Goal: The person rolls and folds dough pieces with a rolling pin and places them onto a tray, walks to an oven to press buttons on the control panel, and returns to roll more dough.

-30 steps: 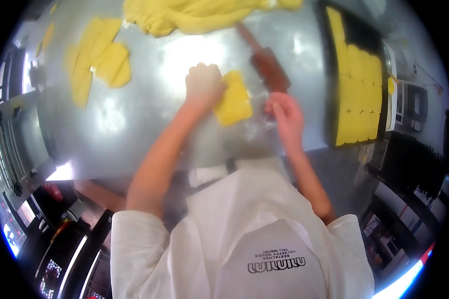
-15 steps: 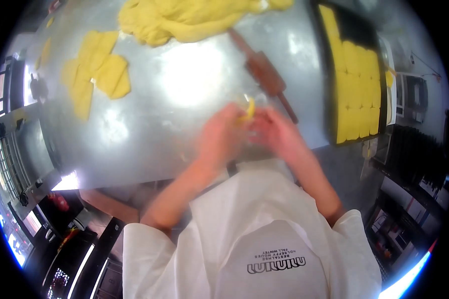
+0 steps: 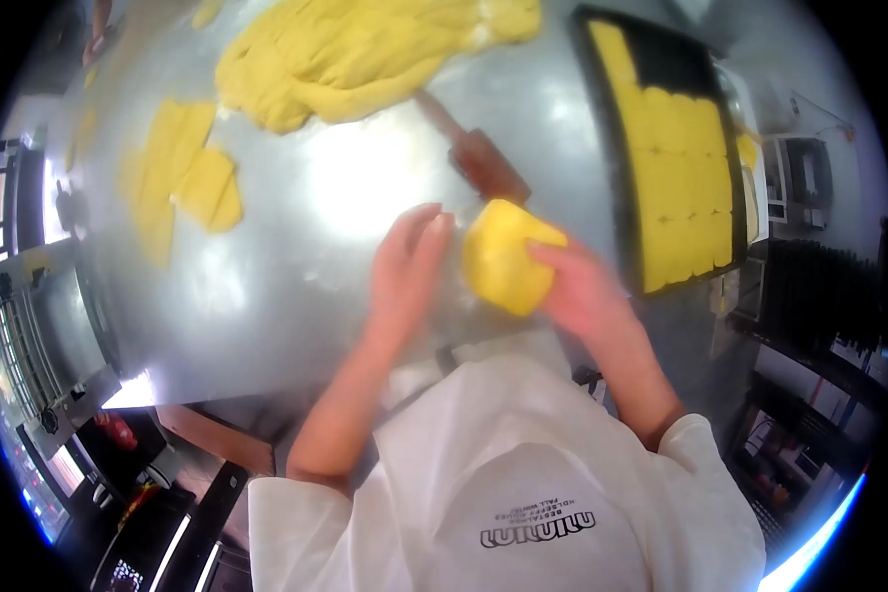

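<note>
My right hand (image 3: 577, 286) is closed on the edge of a flat, roundish yellow dough piece (image 3: 503, 259), thumb on top, holding it above the metal table. A short gap to the left of that piece is my left hand (image 3: 409, 261), its fingers stretched out and nothing in it. Just beyond the held dough lies a reddish-brown rolling pin (image 3: 483, 163), its near end hidden behind the piece. At the right a black tray (image 3: 627, 237) carries rows of yellow dough pieces (image 3: 681, 178) set edge to edge.
A large mound of yellow dough (image 3: 355, 69) lies at the far side of the metal table (image 3: 296, 306). Flat dough pieces (image 3: 192, 168) overlap on the left. Another person's hand (image 3: 94, 47) shows at the far left edge. Black racks (image 3: 824, 306) stand at the right.
My hands were close together around a small bit of yellow dough seen edge-on. They have moved apart, and the dough now shows broad and flat in my right hand. The camera view has shifted slightly.
</note>
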